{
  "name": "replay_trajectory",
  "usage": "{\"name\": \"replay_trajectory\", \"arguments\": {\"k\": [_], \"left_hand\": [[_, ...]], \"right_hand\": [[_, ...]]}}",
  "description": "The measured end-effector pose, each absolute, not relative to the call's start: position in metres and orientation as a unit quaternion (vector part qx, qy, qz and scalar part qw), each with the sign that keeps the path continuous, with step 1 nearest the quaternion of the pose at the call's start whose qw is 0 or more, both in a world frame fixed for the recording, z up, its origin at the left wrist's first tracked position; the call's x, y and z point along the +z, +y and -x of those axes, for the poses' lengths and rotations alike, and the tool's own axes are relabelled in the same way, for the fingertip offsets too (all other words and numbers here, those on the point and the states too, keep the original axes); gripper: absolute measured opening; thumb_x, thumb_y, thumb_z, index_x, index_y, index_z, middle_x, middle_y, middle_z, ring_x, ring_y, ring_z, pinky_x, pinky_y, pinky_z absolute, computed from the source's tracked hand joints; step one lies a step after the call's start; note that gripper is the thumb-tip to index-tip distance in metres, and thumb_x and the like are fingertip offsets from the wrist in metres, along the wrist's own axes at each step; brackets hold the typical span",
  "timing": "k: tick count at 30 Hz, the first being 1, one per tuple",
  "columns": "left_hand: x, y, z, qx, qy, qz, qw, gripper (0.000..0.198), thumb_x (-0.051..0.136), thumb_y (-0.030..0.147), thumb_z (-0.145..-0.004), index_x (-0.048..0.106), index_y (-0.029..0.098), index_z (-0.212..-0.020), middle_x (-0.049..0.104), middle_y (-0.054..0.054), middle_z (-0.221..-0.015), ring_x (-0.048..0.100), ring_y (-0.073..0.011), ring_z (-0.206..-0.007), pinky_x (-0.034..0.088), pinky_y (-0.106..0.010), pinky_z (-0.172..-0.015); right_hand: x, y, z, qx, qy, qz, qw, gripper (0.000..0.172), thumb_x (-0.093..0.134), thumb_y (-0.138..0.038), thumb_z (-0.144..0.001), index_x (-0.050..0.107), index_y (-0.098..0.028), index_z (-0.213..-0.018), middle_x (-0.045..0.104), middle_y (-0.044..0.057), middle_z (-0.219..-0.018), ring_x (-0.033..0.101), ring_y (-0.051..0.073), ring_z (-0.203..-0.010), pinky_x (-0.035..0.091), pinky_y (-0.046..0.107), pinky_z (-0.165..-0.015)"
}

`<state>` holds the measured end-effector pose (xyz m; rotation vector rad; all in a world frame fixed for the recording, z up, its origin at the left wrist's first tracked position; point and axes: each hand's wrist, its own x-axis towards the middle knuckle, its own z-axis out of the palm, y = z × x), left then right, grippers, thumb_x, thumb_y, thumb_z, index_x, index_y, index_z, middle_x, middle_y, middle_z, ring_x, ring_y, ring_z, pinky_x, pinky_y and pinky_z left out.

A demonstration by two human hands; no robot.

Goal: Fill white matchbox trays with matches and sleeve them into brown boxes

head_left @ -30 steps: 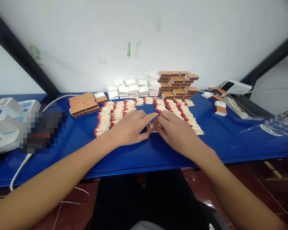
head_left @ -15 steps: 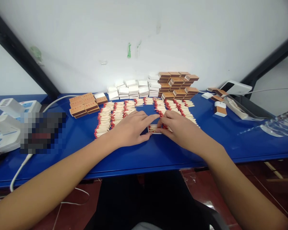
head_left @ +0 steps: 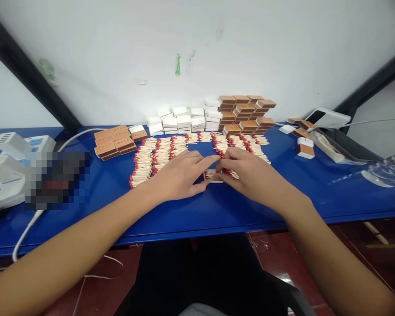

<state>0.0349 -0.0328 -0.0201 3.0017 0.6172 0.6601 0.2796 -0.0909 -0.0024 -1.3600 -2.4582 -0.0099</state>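
left hand (head_left: 179, 176): thumb spread | right hand (head_left: 255, 176): fingers bent over tray (head_left: 215, 181)

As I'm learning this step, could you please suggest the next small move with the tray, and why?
I would probably level the matches in the small white tray with the right hand, which is poised over them, while the left hand, at the tray's left end, steadies it.

Two bare forearms (head_left: 88, 232) angled inward, left hand (head_left: 182, 173) palm down, thumb and index finger spread apart, right hand (head_left: 246, 173) close beside it, fingers (head_left: 228, 164) bent
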Motion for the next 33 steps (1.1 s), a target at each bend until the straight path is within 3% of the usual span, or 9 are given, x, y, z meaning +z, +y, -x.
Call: {"name": "replay_trajectory", "arguments": {"k": [10, 15, 21, 33], "left_hand": [[-0.021, -0.032, -0.035, 0.202, 0.195, -0.96, 0.007, 0.055, 0.064, 0.027, -0.106, 0.05, 0.013, -0.157, 0.075, -0.011, -0.115, 0.07, -0.0278, -0.11, 0.055, -0.042, -0.1], [-0.022, -0.031, -0.035, 0.207, 0.198, -0.958, 0.005, 0.057, 0.065, 0.027, -0.105, 0.05, 0.015, -0.158, 0.074, -0.012, -0.115, 0.07, -0.0288, -0.111, 0.056, -0.042, -0.099], [-0.022, -0.032, -0.033, 0.208, 0.197, -0.958, 0.005, 0.056, 0.064, 0.029, -0.106, 0.05, 0.014, -0.158, 0.075, -0.012, -0.115, 0.07, -0.0282, -0.11, 0.056, -0.043, -0.1], [-0.02, -0.032, -0.034, 0.196, 0.203, -0.959, 0.012, 0.055, 0.063, 0.028, -0.106, 0.051, 0.013, -0.158, 0.075, -0.012, -0.115, 0.07, -0.0281, -0.108, 0.056, -0.043, -0.099]], "right_hand": [[0.005, -0.09, -0.281, 0.033, -0.865, 0.475, 0.159, 0.017, 0.057, -0.018, -0.108, 0.071, -0.021, -0.098, 0.061, 0.007, -0.102, 0.063, 0.023, -0.087, 0.047, 0.034, -0.073], [-0.002, -0.087, -0.279, 0.05, -0.867, 0.466, 0.167, 0.015, 0.06, -0.024, -0.109, 0.075, -0.021, -0.108, 0.065, 0.009, -0.107, 0.067, 0.026, -0.1, 0.051, 0.037, -0.083], [-0.01, -0.083, -0.276, 0.017, -0.859, 0.489, 0.153, 0.023, 0.067, -0.037, -0.109, 0.075, -0.02, -0.096, 0.064, 0.008, -0.1, 0.066, 0.026, -0.094, 0.049, 0.037, -0.078], [-0.007, -0.091, -0.282, -0.009, -0.86, 0.474, 0.191, 0.022, 0.058, -0.024, -0.11, 0.077, -0.02, -0.099, 0.067, 0.009, -0.099, 0.067, 0.026, -0.094, 0.052, 0.039, -0.079]]}}
